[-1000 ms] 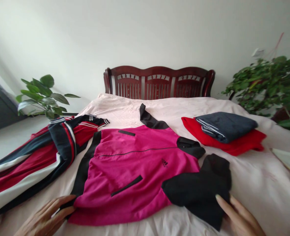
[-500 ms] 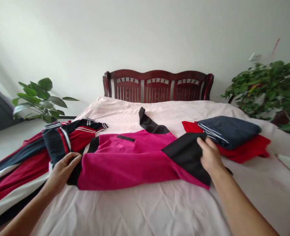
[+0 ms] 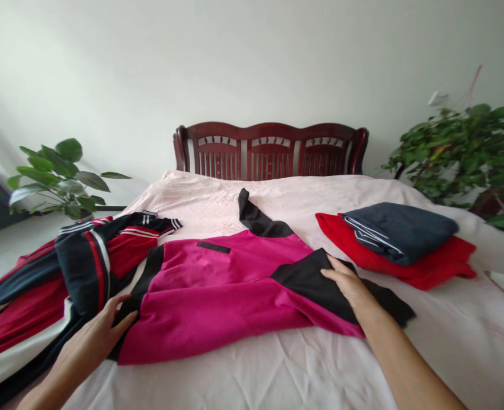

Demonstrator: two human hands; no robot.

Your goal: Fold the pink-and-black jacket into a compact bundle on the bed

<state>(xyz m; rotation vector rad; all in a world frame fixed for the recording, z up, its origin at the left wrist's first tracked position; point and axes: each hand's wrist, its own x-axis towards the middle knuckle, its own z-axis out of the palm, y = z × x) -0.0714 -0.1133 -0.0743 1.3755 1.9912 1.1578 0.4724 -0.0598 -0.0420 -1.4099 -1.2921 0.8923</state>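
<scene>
A magenta garment point(image 3: 217, 313) with black sleeves and a black hem band lies spread across the bed, its hem toward the left. At its lower left corner my left hand point(image 3: 106, 330) touches the black band, thumb and fingers a little apart at the cloth. On the right, my right hand point(image 3: 343, 279) has its fingers on the black shoulder and sleeve part point(image 3: 320, 285), thumb apart from the index finger. The far black sleeve point(image 3: 258, 216) points toward the headboard, bent. Fingertips of both hands are partly hidden by cloth.
Navy, red and white striped garments point(image 3: 81, 267) lie in a heap at left. Folded navy clothing point(image 3: 405, 228) rests on red cloth point(image 3: 435, 262) at right. Beyond the pale pink bedsheet point(image 3: 200, 199) stands a dark wooden headboard point(image 3: 271, 151), with plants point(image 3: 59, 176) on both sides.
My left hand has moved down and nearer, bringing the hem corner with it. My right hand has shifted left with the black cloth, and a black sleeve end now shows to its right.
</scene>
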